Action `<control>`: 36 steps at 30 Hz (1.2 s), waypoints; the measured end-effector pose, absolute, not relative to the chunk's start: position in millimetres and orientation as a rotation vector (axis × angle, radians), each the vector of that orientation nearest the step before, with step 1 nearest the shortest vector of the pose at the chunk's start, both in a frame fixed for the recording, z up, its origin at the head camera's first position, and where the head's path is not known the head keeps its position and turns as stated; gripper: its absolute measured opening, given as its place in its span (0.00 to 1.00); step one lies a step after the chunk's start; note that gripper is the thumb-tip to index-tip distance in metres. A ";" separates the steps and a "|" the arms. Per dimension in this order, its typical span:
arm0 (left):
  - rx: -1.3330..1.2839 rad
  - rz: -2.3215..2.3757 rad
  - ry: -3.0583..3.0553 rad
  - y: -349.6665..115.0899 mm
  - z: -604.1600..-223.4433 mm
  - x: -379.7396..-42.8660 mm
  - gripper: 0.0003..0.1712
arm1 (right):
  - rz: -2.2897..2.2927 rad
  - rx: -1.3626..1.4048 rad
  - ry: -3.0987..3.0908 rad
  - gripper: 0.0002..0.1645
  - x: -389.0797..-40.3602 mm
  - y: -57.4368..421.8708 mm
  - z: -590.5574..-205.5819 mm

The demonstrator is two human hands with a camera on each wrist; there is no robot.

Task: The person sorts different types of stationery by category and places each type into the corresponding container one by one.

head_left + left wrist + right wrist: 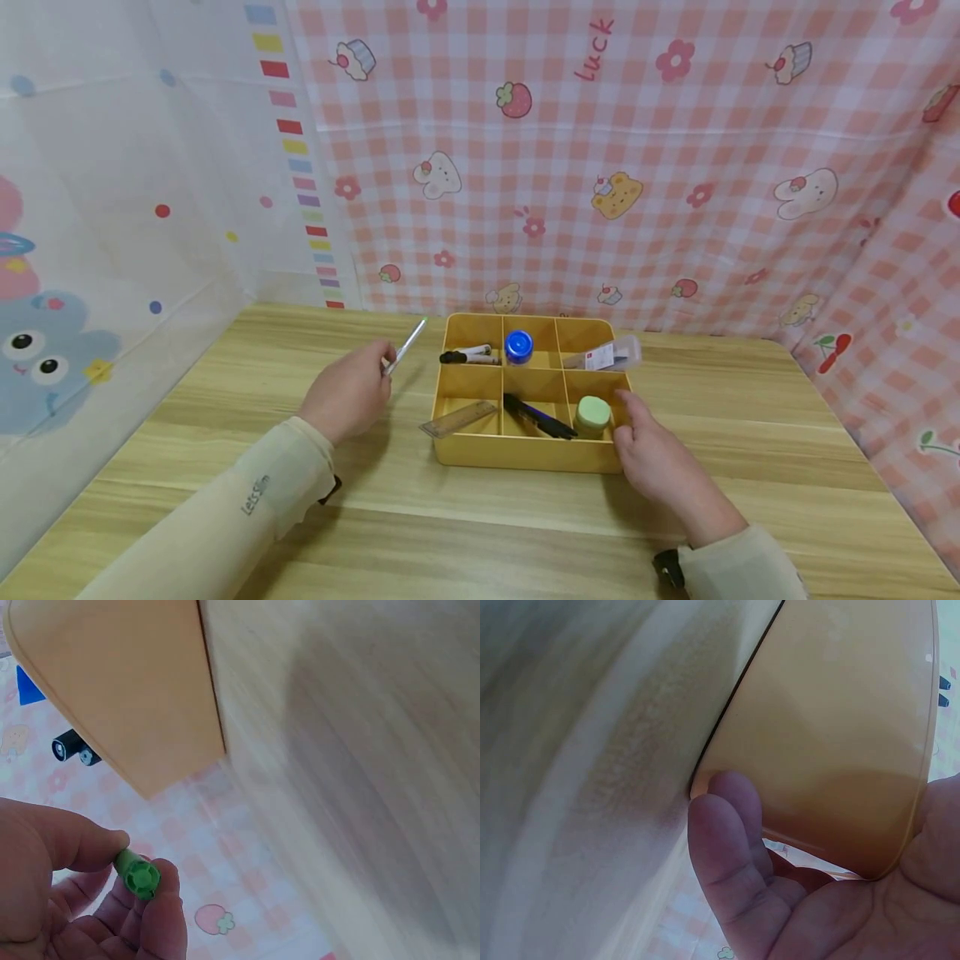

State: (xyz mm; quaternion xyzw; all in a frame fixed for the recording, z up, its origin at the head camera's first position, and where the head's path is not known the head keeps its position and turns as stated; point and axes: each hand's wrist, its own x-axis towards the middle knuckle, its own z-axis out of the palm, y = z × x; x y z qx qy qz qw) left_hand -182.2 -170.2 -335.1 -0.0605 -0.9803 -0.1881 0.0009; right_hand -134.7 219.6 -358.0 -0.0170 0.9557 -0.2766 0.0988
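Note:
My left hand (348,392) pinches a slim whitish pen (406,344) between thumb and fingers, left of the yellow organizer box (528,457). The pen tilts up and its green end (142,879) faces the left wrist camera. At the box's right side my right hand (663,458) grips the wall, its fingers (724,840) curled at a lower corner. Inside the compartments are black-capped markers (472,356), a blue-topped round container (518,346), a clear labelled case (615,354), a wooden ruler (459,418), black pens (542,417) and a pale green rounded block (593,412).
The wood-grain table (420,533) carries the box near its middle. Behind it hangs a pink checked cloth (570,150), with a white patterned cloth (112,167) on the left. The ruler and the clear case stick out past the box's rim.

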 end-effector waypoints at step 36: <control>-0.285 -0.745 -2.948 -140.9 -319.3 -185.3 0.14 | -0.887 -0.024 2.791 0.38 -135.3 219.5 -359.3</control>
